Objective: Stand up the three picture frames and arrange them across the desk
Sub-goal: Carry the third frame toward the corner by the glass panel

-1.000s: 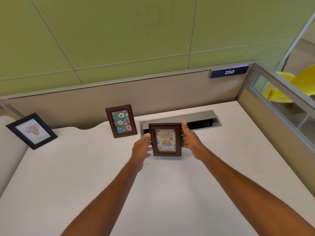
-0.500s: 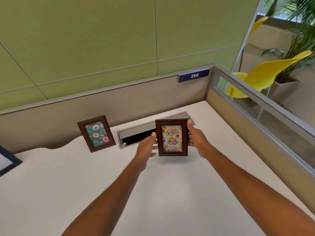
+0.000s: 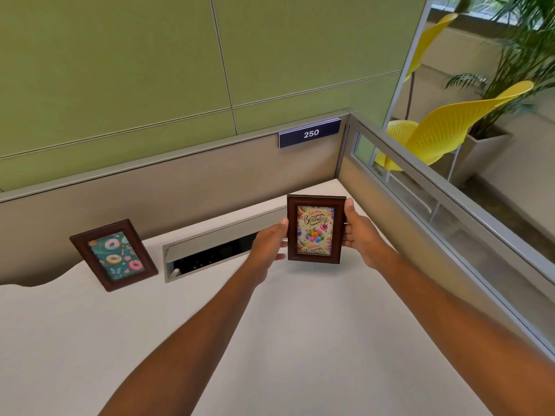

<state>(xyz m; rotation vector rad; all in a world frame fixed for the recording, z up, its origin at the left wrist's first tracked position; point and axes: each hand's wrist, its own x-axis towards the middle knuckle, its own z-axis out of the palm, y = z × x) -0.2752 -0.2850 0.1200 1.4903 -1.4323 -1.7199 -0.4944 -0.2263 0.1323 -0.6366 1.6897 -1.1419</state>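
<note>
**deskwatcher:** Why is the birthday frame (image 3: 314,230) pinched by its side edges and not grabbed from the top?

**frame_fixer:** Looks like it's so the picture stays facing front and the bottom edge is left free to be set down. The left hand (image 3: 268,247) is closed on the left edge, thumb on the front rim, and the right hand (image 3: 359,235) is closed on the right edge. So the frame is held in both grips, upright, with the bottom seemingly just clear of the table (image 3: 300,340). Whether a back stand is folded out can't be told; it's hidden behind the frame.

**deskwatcher:** And the spot?

**frame_fixer:** Probably picked for spacing. The donut frame (image 3: 113,255) is already stood up well to the left of the grip, leaned back a bit near the partition (image 3: 180,190). The open cable tray (image 3: 210,244) sits between the two, its right end behind the left hand. So the held frame is kept right of that gap, likely so it isn't dropped into the slot. A third frame isn't shown in view, so the lineup can't be judged as finished.
</note>
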